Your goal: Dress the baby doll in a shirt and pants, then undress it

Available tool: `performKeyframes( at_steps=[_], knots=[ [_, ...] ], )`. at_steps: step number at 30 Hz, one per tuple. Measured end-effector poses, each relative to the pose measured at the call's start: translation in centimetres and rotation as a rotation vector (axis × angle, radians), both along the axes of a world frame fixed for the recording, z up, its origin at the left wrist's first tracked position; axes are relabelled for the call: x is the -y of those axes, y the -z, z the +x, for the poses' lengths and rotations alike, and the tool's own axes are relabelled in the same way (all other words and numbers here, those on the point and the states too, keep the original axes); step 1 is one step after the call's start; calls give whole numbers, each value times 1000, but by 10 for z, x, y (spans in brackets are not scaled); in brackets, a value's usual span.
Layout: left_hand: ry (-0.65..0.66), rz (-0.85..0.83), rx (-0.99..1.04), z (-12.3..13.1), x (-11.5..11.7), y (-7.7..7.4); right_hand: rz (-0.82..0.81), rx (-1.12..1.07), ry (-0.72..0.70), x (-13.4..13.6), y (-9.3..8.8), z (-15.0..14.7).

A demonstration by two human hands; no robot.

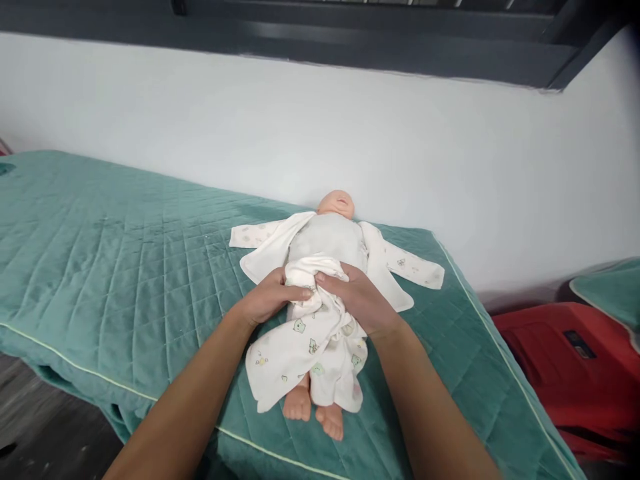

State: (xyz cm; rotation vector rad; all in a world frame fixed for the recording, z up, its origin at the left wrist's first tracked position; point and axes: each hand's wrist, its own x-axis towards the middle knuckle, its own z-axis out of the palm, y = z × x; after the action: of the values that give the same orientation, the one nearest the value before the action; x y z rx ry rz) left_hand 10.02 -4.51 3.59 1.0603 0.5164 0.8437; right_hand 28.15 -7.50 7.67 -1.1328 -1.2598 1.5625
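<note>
Doll [327, 237] supine on a bed [125, 267] with a green quilted cover, near the bed's right edge; its head lies by the far edge, against the wall [200, 120], and its bare feet [297, 402] point toward the near edge. The printed garment [287, 347], a soft white cloth with small green animal figures and yellowish motifs, lies over the lower body. Its upper part is bunched into thick, twisted folds; one panel spreads flat toward the near edge, left of the feet, while another drapes in loose creases over the leg on the right. The left hand [270, 295] and the right hand [364, 299] each grasp the bunched folds from opposite sides, thumbs uppermost. A white jacket [393, 283] lies open beneath the pale torso, its patterned sleeves outstretched. Beyond the bed's right edge stands a red case [565, 367].
</note>
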Motion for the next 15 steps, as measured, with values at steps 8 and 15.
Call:
performKeyframes(
  at_steps=[8,15],
  knots=[
    [-82,-75,165,0,2,4,155,195,-241,7,-13,10],
    [-53,-156,-24,-15,48,-22,209,267,-323,11,-14,20]
  ],
)
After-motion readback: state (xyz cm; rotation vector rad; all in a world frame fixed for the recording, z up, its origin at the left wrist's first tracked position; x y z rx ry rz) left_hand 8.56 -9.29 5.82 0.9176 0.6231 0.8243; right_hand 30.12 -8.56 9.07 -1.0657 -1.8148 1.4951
